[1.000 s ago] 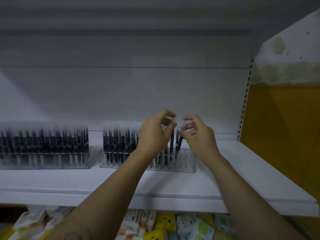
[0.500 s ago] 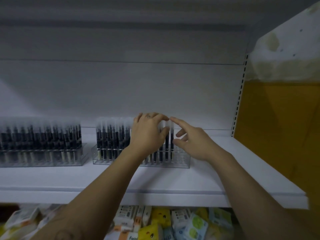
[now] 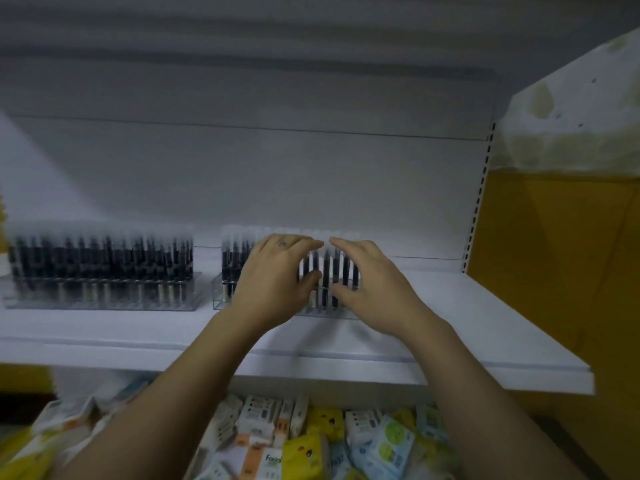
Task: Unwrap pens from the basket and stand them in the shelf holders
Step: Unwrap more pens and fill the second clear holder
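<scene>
L hand [image 3: 273,282], R hand [image 3: 374,285]: pinch gone, fingers straight, holding nothing | fingers over pens [image 3: 325,275] in holder [image 3: 219,296] | pen seated, prob. levelling tops

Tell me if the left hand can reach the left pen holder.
Probably yes: the left hand is at the right holder, and only bare shelf separates that from the left holder.

Dim white shelf [image 3: 450,323] beside yellow wall [image 3: 554,258].
</scene>
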### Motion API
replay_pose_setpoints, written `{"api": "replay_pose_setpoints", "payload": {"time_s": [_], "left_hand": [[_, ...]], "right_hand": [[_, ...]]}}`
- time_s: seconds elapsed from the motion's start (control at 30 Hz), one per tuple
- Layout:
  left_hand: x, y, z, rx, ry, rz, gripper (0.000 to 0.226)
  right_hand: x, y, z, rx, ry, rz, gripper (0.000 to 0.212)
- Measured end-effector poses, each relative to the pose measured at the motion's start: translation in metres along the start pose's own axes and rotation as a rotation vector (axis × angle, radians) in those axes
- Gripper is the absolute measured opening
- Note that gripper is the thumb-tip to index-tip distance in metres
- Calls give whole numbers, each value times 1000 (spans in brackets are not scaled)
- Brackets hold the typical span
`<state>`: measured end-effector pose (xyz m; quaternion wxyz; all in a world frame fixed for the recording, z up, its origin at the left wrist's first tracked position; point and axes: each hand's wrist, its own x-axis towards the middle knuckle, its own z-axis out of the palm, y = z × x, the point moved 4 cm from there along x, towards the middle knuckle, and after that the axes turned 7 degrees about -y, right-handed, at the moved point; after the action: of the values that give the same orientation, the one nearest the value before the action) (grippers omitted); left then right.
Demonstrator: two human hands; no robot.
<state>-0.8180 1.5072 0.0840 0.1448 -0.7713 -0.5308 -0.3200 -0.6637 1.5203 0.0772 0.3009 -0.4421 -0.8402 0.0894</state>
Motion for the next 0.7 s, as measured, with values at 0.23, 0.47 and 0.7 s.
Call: {"api": "replay_pose_setpoints", "payload": {"time_s": [0.23, 0.47, 0.7], "left_hand": [[-80, -30, -19, 28, 13, -71, 36], [-179, -71, 0, 28, -106, -200, 37], [-268, -100, 63, -48, -347, -396, 44]], "right_hand": [[-27, -47, 64, 109, -51, -97, 54], [-70, -57, 155, 387, -104, -85, 38], [-109, -29, 259, 319, -328, 60, 47]]}}
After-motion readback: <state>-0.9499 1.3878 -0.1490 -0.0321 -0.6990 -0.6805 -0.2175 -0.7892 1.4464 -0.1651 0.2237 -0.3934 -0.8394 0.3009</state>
